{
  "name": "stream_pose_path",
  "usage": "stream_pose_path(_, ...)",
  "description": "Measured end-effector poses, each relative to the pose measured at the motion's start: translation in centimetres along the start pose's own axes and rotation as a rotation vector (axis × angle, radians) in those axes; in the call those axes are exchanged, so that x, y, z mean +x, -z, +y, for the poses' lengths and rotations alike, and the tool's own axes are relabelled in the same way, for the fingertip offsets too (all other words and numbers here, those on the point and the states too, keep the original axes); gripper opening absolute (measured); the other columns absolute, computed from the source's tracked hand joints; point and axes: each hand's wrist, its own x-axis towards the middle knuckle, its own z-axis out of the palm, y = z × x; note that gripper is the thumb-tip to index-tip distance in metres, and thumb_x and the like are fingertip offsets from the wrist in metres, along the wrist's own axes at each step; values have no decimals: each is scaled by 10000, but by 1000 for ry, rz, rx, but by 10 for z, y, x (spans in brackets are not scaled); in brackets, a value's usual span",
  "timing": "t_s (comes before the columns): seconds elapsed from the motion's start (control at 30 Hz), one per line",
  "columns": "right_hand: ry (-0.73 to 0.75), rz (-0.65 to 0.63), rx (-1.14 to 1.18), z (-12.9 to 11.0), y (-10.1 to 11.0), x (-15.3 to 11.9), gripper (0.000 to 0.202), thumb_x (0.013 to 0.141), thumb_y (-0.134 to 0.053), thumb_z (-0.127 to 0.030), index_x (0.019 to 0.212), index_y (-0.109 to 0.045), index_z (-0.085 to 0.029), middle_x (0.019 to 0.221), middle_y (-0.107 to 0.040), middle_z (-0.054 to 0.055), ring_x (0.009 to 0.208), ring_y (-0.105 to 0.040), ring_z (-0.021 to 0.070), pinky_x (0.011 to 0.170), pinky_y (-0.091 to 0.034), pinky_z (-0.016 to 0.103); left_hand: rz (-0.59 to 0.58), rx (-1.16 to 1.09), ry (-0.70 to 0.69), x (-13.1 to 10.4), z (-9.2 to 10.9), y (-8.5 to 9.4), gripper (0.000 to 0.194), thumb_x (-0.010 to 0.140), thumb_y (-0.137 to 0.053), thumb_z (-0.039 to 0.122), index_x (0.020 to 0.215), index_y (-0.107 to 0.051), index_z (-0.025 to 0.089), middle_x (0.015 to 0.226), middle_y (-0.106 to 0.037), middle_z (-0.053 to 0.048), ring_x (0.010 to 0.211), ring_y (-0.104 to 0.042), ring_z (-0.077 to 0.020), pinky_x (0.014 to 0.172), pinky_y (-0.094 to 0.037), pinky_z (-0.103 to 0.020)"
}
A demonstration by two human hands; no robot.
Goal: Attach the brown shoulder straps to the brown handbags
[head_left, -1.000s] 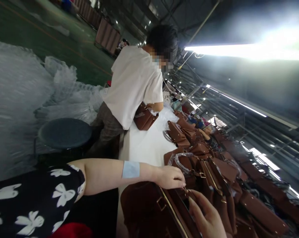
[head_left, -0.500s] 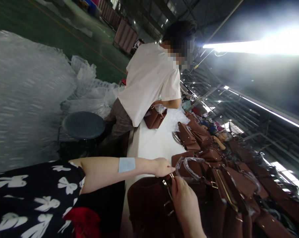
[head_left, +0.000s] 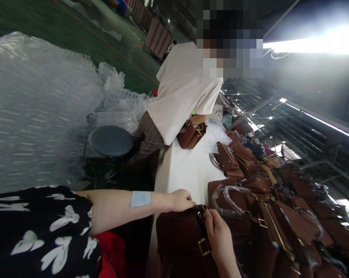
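A dark brown handbag (head_left: 178, 233) with brass fittings lies in front of me at the table's near edge. My left hand (head_left: 182, 200) has its fingers curled closed at the far top edge of this handbag; the fingertips are partly hidden. On the right side of the opening, my right hand (head_left: 219, 231) pinches the bag's edge beside a small brass ring (head_left: 204, 207). A brass buckle (head_left: 204, 247) hangs just below those fingers. Between my hands there is a small gap where brass hardware shows.
Several brown handbags (head_left: 229, 158) crowd the right side, some with plastic-wrapped handles (head_left: 232, 193). Ahead, a co-worker in a white shirt (head_left: 182, 88) handles another brown bag (head_left: 191, 135) on the white table (head_left: 182, 166). A round stool (head_left: 110, 141) and heaped clear packing film (head_left: 41, 116) are at left.
My left hand has drawn back leftward from my right hand, uncovering brass hardware between them. The view has shifted slightly. The co-worker's bag now shows more of its top.
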Motion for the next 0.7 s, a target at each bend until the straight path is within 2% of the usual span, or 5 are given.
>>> stream_pose_path(0.2, -20, -27, 2, -3, -1, 0, 422, 979, -304, -518, 815, -570, -234, 697, -664, 37, 618, -633, 198, 596, -413, 263, 118, 1, -116, -12, 9, 6, 289, 732, -621, 324, 968, -677, 168, 928, -723, -65, 824, -650, -195, 715, -488, -275)
stream_pose_path(0.33, -30, -60, 9, -1, -1, 2, 405, 977, -304, -503, 820, -565, -236, 693, -657, 29, 626, -632, 198, 606, -408, 266, 25, 3, -20, -8, 3, 7, 267, 755, -619, 382, 863, -703, 153, 862, -728, -72, 803, -661, -210, 658, -485, -273)
stream_pose_path(0.47, -17, -88, -21, -2, -3, 3, 393, 986, -287, -484, 814, -543, -240, 686, -645, 22, 622, -625, 197, 598, -391, 271, -21, -44, -13, -8, 2, 6, 261, 805, -580, 361, 858, -720, 147, 765, -716, -42, 693, -657, -171, 548, -452, -230)
stream_pose_path(0.57, 21, -74, -58, -5, -5, 4, 394, 998, -272, -469, 805, -529, -242, 685, -643, 25, 617, -617, 193, 584, -377, 270, 78, 40, -155, -17, 8, 5, 197, 822, -585, 287, 888, -714, 153, 864, -723, -59, 785, -662, -183, 675, -486, -256)
stream_pose_path(0.7, 82, -44, -145, -5, -8, 7, 393, 1006, -272, -435, 773, -523, -243, 653, -629, 20, 577, -591, 185, 545, -341, 269, 180, 386, -471, -27, 17, 6, 189, 879, -523, 196, 859, -703, 141, 901, -712, -101, 845, -666, -238, 771, -502, -336)
